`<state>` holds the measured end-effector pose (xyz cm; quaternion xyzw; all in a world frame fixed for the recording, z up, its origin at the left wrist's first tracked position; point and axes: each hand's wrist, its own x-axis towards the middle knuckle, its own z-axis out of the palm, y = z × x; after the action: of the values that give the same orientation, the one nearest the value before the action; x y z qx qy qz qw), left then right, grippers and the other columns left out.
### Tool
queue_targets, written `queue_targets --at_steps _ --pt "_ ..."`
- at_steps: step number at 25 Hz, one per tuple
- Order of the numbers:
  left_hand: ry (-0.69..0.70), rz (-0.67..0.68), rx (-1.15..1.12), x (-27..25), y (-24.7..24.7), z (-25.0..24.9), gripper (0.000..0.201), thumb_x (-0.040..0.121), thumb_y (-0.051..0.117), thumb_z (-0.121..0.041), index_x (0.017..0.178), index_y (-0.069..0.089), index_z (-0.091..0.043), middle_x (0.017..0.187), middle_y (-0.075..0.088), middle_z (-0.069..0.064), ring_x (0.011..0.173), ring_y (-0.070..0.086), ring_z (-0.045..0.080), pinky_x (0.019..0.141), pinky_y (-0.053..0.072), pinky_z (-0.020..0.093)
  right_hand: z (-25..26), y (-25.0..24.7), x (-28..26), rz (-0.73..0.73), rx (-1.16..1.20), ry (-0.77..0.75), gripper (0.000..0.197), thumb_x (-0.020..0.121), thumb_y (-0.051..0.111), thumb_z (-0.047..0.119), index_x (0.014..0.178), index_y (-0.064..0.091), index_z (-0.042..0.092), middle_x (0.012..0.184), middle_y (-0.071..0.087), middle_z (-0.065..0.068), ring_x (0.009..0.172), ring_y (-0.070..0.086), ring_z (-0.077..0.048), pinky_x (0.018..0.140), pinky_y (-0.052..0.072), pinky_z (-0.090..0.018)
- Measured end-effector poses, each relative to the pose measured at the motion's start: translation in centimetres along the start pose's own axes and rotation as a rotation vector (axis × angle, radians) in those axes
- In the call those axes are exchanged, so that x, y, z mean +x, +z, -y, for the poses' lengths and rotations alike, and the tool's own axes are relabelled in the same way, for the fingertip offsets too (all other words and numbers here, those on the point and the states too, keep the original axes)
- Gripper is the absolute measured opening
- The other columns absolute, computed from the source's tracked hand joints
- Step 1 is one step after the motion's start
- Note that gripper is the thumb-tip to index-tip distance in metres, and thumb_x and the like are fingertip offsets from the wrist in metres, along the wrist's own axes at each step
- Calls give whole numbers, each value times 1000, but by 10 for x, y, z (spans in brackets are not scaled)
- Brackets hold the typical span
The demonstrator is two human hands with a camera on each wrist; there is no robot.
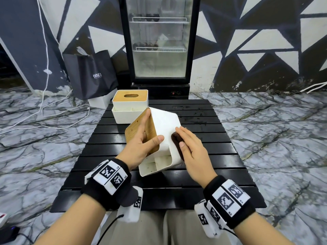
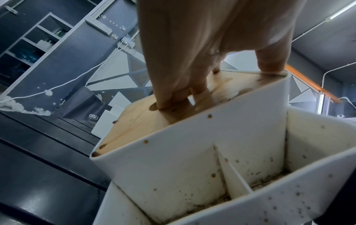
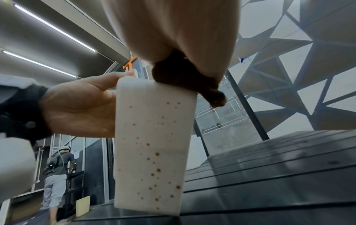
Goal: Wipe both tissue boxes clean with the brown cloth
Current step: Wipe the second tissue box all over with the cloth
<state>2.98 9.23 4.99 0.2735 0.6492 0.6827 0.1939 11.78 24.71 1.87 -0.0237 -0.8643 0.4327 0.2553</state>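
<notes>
A white tissue box with a wooden lid is tilted above the black slatted table. My left hand grips it: fingers reach into the lid's slot and the thumb lies on the white side. Brown specks dot its walls and its open compartments. My right hand holds the brown cloth against the box's right side, thumb pinching it, fingers straight. The cloth bulges from under that hand. A second tissue box stands upright at the table's far left.
A glass-door fridge stands behind the table, with a black bag beside it. White cables trail over the marble floor at left. A person stands far off in the right wrist view.
</notes>
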Motion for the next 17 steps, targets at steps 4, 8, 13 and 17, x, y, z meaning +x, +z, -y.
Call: queue_targets --at_steps 4,8,13,17 --pt "25 20 61 0 0 1 72 89 62 -22 127 17 -64 143 45 -1 125 50 10 91 48 16 15 11 1 -21 -18 -47 43 92 31 22 135 36 28 135 33 15 129 24 -2 108 14 -13" --pt "31 73 181 1 -2 0 80 70 66 -55 127 12 -74 153 29 -6 140 30 13 116 28 42 21 15 15 -12 5 -85 45 90 31 25 135 38 27 140 38 8 129 26 -3 106 13 -9" --pt "24 52 117 -2 -2 1 77 88 63 -23 131 13 -63 146 40 5 123 50 10 95 47 20 17 10 30 -12 0 -54 42 94 35 19 136 39 23 144 36 4 130 26 -7 107 15 -17" --pt "48 55 139 -2 -2 2 80 78 68 -38 130 15 -69 149 36 -1 134 40 16 109 39 38 19 15 19 -40 -10 -63 47 90 31 24 136 37 25 142 36 6 128 24 -3 106 13 -11"
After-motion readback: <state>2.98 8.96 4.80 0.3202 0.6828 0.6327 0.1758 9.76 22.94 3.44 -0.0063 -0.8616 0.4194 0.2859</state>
